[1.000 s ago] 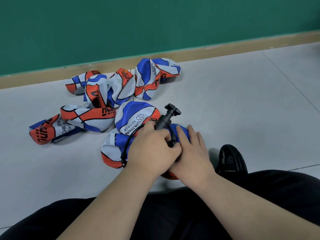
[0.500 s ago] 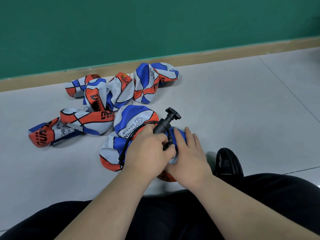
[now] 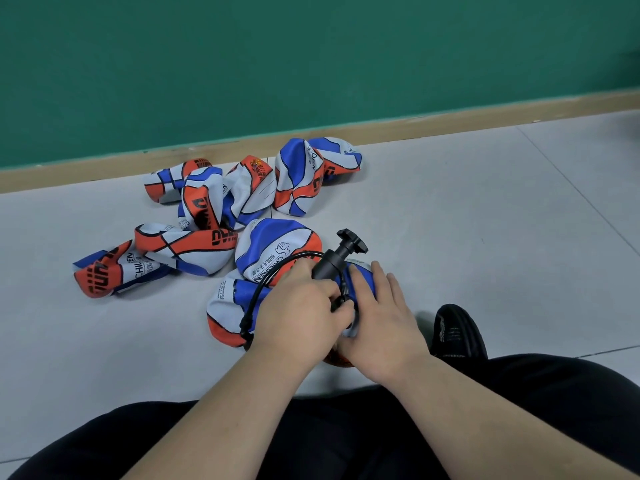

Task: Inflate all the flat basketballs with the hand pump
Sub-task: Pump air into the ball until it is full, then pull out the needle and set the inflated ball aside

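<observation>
The hand pump [image 3: 337, 259] slants across a flat basketball [image 3: 228, 306] mid-floor, its handle pointing toward 1 o'clock. The left hand [image 3: 298, 313] grips its lower end; the right hand [image 3: 384, 317] presses the ball, fingers [image 3: 379, 273] straight. More flat balls [image 3: 194, 251] crowd 11 o'clock, and a shoe [image 3: 457, 330] sits at 3.

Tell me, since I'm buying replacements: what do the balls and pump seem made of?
Balls: likely soft rubber or synthetic skin, smooth, slightly glossy; they fold and crease when flat. Pump: probably hard plastic, matte black; rigid moulded handle, no metallic shine.
</observation>
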